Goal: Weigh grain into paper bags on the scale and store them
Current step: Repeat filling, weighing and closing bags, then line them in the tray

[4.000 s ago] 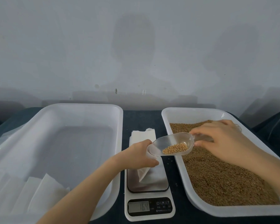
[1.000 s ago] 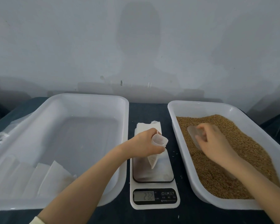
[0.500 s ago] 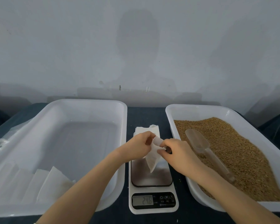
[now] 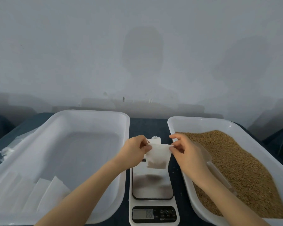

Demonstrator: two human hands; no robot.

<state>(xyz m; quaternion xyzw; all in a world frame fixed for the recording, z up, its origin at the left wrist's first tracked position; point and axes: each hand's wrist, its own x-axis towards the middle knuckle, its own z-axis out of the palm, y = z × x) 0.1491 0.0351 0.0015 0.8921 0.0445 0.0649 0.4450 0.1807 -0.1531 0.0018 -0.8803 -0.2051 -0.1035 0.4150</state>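
A small white paper bag (image 4: 157, 156) with dark grain showing through its bottom hangs just above the scale (image 4: 152, 191). My left hand (image 4: 134, 150) pinches its top left corner and my right hand (image 4: 185, 151) pinches its top right corner, stretching the top edge flat. The scale's steel plate is bare and its display (image 4: 143, 214) is lit. The right tray (image 4: 199, 124) holds brown grain (image 4: 238, 163). A clear plastic scoop (image 4: 217, 173) lies in the grain, mostly hidden behind my right forearm.
A large white tray (image 4: 91, 115) stands to the left, with several flat white bags (image 4: 44, 193) at its near left corner. More blank bags (image 4: 155, 139) lie stacked behind the scale. A crumpled clear plastic (image 4: 6, 150) lies at the far left. A wall rises close behind.
My right hand left the scoop lying in the grain and came over to the bag. Both hands now pinch the bag's top corners and have lifted it off the scale plate.
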